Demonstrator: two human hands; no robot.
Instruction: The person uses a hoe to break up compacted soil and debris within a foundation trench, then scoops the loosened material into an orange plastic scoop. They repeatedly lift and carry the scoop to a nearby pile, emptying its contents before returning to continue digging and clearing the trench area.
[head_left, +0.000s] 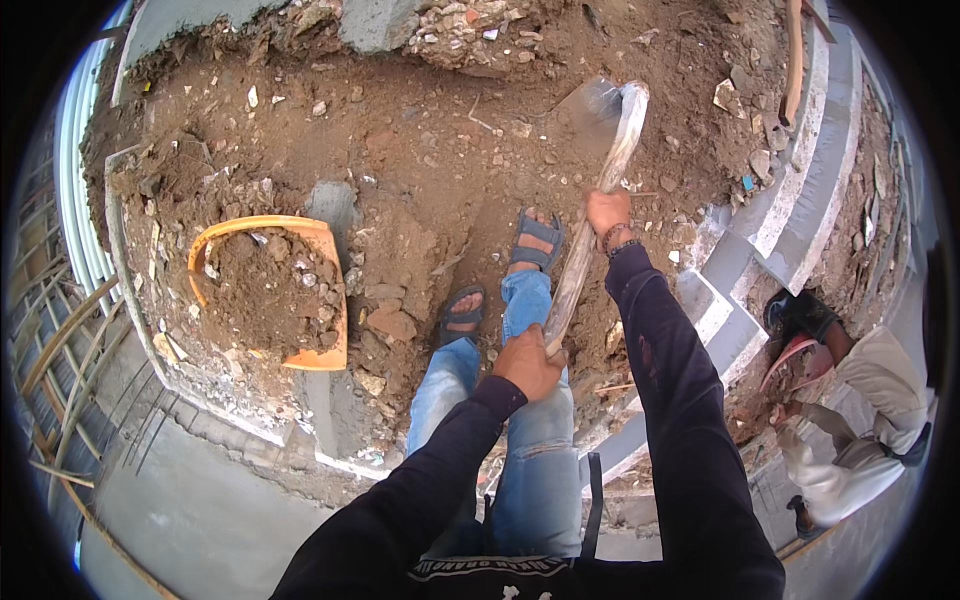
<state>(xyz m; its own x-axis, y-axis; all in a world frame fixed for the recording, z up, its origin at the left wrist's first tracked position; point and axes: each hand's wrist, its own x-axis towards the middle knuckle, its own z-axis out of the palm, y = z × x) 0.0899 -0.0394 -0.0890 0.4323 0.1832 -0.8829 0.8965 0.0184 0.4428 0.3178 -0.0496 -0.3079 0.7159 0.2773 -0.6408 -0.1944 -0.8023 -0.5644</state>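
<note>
Both of my hands grip a hoe (575,265) by its pale, worn wooden handle. My left hand (530,364) is closed round the lower end, close to my jeans. Further up the handle, my right hand (607,215) is wrapped round it. The grey metal blade (597,103) rests at or just above the loose brown soil ahead of my feet; its edge is blurred. To the left lies an orange plastic container (337,290), filled with soil and stones that hide most of it.
My sandalled feet stand on uneven soil with rubble. Grey block walls (820,160) curve along the right. A person (880,390) crouches at the lower right by a reddish container (795,362). Steel rods (150,425) stick out at left, near white pipes (75,180).
</note>
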